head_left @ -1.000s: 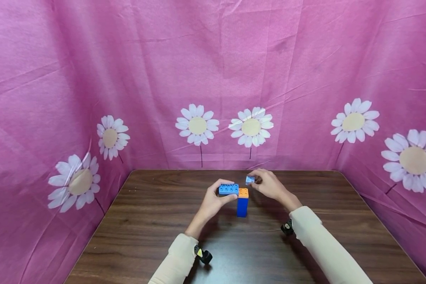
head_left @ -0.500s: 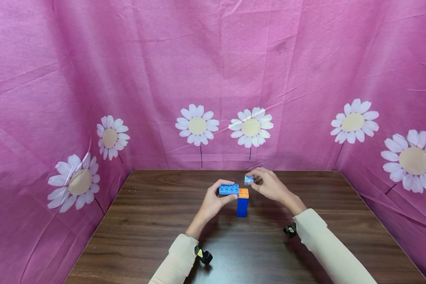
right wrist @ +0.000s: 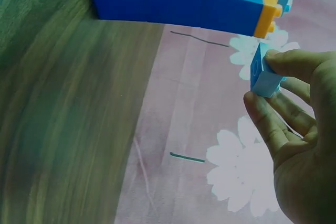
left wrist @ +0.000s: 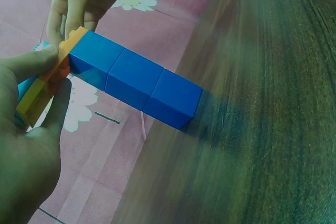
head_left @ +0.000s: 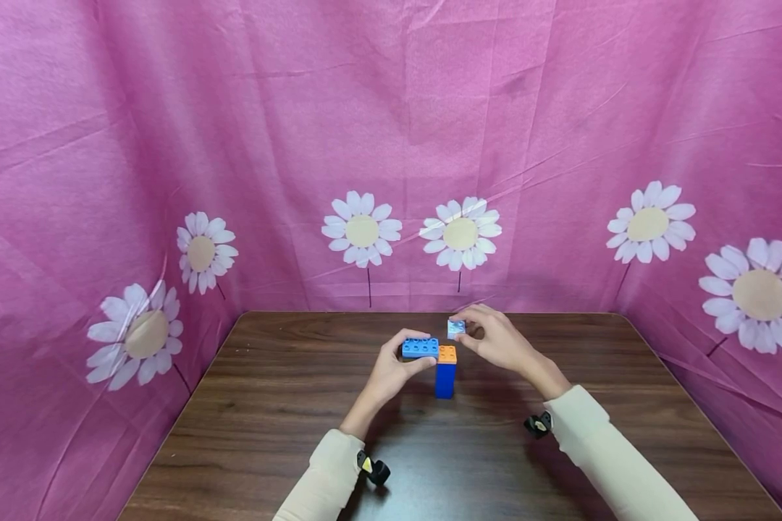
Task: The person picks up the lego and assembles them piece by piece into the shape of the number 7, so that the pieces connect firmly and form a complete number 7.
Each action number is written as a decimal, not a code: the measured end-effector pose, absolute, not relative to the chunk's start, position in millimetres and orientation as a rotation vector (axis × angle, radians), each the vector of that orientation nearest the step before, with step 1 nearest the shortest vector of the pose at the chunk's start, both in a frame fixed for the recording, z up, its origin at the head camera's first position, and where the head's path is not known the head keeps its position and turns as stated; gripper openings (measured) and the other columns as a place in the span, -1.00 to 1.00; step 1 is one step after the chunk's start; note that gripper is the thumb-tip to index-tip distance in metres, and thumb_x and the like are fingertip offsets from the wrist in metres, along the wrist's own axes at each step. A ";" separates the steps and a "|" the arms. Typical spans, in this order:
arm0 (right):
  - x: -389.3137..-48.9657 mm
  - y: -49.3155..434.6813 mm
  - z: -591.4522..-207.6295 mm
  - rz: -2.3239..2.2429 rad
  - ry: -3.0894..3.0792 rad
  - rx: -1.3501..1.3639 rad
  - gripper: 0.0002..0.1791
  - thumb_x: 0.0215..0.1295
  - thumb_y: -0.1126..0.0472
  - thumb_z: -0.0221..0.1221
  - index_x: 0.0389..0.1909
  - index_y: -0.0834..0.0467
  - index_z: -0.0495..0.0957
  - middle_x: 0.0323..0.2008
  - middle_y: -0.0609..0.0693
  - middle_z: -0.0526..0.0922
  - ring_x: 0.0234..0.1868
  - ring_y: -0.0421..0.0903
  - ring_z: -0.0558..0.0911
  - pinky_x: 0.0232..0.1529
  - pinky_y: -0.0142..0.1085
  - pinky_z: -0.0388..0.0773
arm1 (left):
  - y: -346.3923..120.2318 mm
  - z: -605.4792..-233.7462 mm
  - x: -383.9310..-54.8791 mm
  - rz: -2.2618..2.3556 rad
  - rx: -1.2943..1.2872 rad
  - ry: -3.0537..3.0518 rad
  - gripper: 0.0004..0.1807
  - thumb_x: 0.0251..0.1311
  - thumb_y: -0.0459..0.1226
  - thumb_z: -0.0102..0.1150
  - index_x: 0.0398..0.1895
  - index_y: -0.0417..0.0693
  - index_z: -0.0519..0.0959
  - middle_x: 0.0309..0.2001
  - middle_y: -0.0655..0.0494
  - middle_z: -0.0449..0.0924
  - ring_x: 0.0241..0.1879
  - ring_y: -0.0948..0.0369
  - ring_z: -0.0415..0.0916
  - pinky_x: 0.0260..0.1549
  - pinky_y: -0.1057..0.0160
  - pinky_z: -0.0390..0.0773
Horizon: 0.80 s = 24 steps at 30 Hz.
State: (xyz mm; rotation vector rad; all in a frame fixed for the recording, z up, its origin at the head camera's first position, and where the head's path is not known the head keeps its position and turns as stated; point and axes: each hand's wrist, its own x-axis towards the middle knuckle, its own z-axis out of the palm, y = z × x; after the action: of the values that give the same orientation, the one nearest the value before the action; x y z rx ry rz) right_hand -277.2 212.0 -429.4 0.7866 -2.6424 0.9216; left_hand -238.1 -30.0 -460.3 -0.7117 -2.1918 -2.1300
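Note:
A tower of dark blue bricks (head_left: pixel 444 380) stands upright on the table, capped by an orange piece (head_left: pixel 447 354) with its studs bare. Left of the cap, a long blue brick (head_left: pixel 420 347) sits level. My left hand (head_left: pixel 389 369) grips that side between thumb and fingers; the left wrist view shows a yellow brick (left wrist: pixel 34 101) there, beneath the blue one. My right hand (head_left: pixel 497 341) pinches a small pale blue brick (head_left: pixel 455 330) by thumb and fingertips. The right wrist view has this small brick (right wrist: pixel 266 74) apart from the orange studs, its studs facing away from the tower.
The dark wooden table (head_left: pixel 274 405) ends at a back edge just behind the hands. Around it hangs a pink cloth (head_left: pixel 391 130) printed with white daisies. Both wrists carry small black cameras (head_left: pixel 374 470).
My right hand has shifted slightly left and up with the small pale blue brick, and its forearm has swung a little right. The left hand and the tower have stayed in place.

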 end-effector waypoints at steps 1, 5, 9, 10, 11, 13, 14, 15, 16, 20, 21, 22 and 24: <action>-276.0 211.7 -428.3 0.915 -2.640 0.790 -0.63 0.24 0.12 0.33 0.07 0.04 0.61 -0.04 -0.15 0.61 -0.23 -0.24 0.61 -0.15 -0.32 0.67 | -30.0 -460.8 -238.4 -2.130 -0.712 -2.193 -0.56 0.12 -0.36 0.39 0.10 -0.02 0.55 0.01 -0.07 0.59 -0.17 0.30 0.56 -0.18 0.35 0.60; -271.2 210.4 -424.5 0.890 -2.623 0.812 -0.65 0.23 0.11 0.34 0.05 -0.01 0.62 -0.05 -0.16 0.62 -0.23 -0.26 0.60 -0.15 -0.31 0.66 | -28.3 -473.2 -246.7 -2.127 -0.704 -2.179 -0.54 0.11 -0.37 0.39 0.10 0.02 0.55 0.01 -0.07 0.59 -0.17 0.29 0.56 -0.20 0.34 0.61; -266.0 208.4 -420.6 0.872 -2.613 0.828 -0.64 0.21 0.11 0.36 0.04 -0.04 0.61 -0.04 -0.16 0.62 -0.23 -0.27 0.59 -0.15 -0.30 0.66 | -26.1 -485.3 -254.4 -2.112 -0.701 -2.155 -0.54 0.10 -0.35 0.40 0.10 0.07 0.56 0.01 -0.05 0.60 -0.17 0.28 0.58 -0.21 0.33 0.62; -264.7 208.0 -419.7 0.864 -2.613 0.830 -0.64 0.21 0.10 0.36 0.04 -0.04 0.61 -0.04 -0.17 0.62 -0.23 -0.27 0.59 -0.15 -0.30 0.65 | -25.6 -486.2 -255.1 -2.110 -0.703 -2.147 -0.53 0.09 -0.35 0.41 0.10 0.07 0.56 0.01 -0.05 0.61 -0.17 0.27 0.58 -0.21 0.33 0.62; -263.5 207.6 -418.8 0.859 -2.612 0.833 -0.64 0.21 0.10 0.36 0.04 -0.04 0.61 -0.04 -0.17 0.61 -0.23 -0.27 0.59 -0.15 -0.30 0.65 | -25.3 -486.8 -255.5 -2.105 -0.705 -2.144 -0.53 0.09 -0.34 0.41 0.09 0.07 0.56 0.00 -0.05 0.61 -0.17 0.27 0.58 -0.21 0.33 0.62; -261.0 206.7 -417.2 0.842 -2.607 0.844 -0.64 0.20 0.11 0.36 0.04 -0.04 0.61 -0.03 -0.16 0.61 -0.23 -0.27 0.59 -0.15 -0.31 0.65 | -24.8 -487.7 -256.2 -2.101 -0.713 -2.134 -0.54 0.09 -0.32 0.42 0.09 0.04 0.56 -0.01 -0.04 0.61 -0.17 0.26 0.59 -0.21 0.33 0.63; -259.9 206.4 -416.5 0.834 -2.602 0.852 -0.64 0.20 0.11 0.37 0.04 -0.04 0.61 -0.03 -0.16 0.61 -0.22 -0.27 0.58 -0.15 -0.31 0.65 | -24.7 -487.7 -256.4 -2.100 -0.716 -2.131 -0.53 0.08 -0.31 0.42 0.09 0.03 0.56 -0.01 -0.04 0.62 -0.17 0.26 0.59 -0.20 0.32 0.63; -258.8 206.0 -415.9 0.821 -2.599 0.858 -0.64 0.20 0.11 0.37 0.03 -0.04 0.62 -0.03 -0.16 0.61 -0.22 -0.27 0.58 -0.15 -0.31 0.65 | -24.7 -487.6 -256.5 -2.097 -0.718 -2.130 -0.53 0.09 -0.29 0.42 0.10 0.00 0.55 -0.01 -0.03 0.61 -0.17 0.26 0.59 -0.20 0.32 0.63; -257.8 205.6 -415.3 0.812 -2.593 0.868 -0.64 0.20 0.11 0.37 0.03 -0.04 0.62 -0.04 -0.16 0.61 -0.23 -0.26 0.58 -0.16 -0.31 0.65 | -24.6 -487.6 -256.6 -2.093 -0.723 -2.130 -0.53 0.09 -0.28 0.42 0.10 -0.01 0.55 -0.01 -0.03 0.61 -0.17 0.25 0.59 -0.20 0.31 0.64; -254.3 204.6 -414.3 0.788 -2.578 0.898 -0.64 0.20 0.11 0.36 0.04 -0.03 0.62 -0.04 -0.15 0.62 -0.23 -0.24 0.58 -0.18 -0.30 0.65 | -24.9 -487.1 -256.9 -2.095 -0.729 -2.135 -0.54 0.11 -0.24 0.41 0.11 0.02 0.55 -0.01 -0.01 0.61 -0.17 0.24 0.60 -0.19 0.31 0.64; -253.6 204.3 -414.3 0.781 -2.577 0.903 -0.64 0.21 0.11 0.36 0.04 -0.03 0.62 -0.05 -0.16 0.61 -0.23 -0.25 0.58 -0.19 -0.30 0.65 | -24.8 -487.1 -257.0 -2.098 -0.730 -2.136 -0.53 0.11 -0.24 0.41 0.11 0.01 0.55 -0.01 -0.01 0.61 -0.17 0.24 0.60 -0.19 0.32 0.64; -253.0 204.0 -414.3 0.779 -2.575 0.912 -0.64 0.21 0.11 0.36 0.04 -0.03 0.62 -0.05 -0.16 0.61 -0.23 -0.25 0.58 -0.19 -0.30 0.65 | -24.7 -487.1 -257.2 -2.102 -0.728 -2.136 -0.54 0.11 -0.24 0.41 0.11 0.02 0.55 -0.01 -0.02 0.61 -0.17 0.25 0.60 -0.19 0.33 0.63; -252.0 203.5 -414.7 0.782 -2.575 0.923 -0.64 0.21 0.11 0.36 0.04 -0.04 0.62 -0.05 -0.17 0.61 -0.23 -0.25 0.57 -0.19 -0.26 0.65 | -24.4 -487.0 -257.5 -2.111 -0.721 -2.135 -0.53 0.11 -0.27 0.41 0.12 -0.02 0.54 -0.01 -0.03 0.62 -0.17 0.27 0.59 -0.19 0.35 0.62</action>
State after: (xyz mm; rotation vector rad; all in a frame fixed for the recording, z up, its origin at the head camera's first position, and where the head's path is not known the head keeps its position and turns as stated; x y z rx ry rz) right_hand -252.0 203.5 -414.7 0.9227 -2.5746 0.7817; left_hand -257.5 -24.4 -487.0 -0.7206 -2.1347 -2.1112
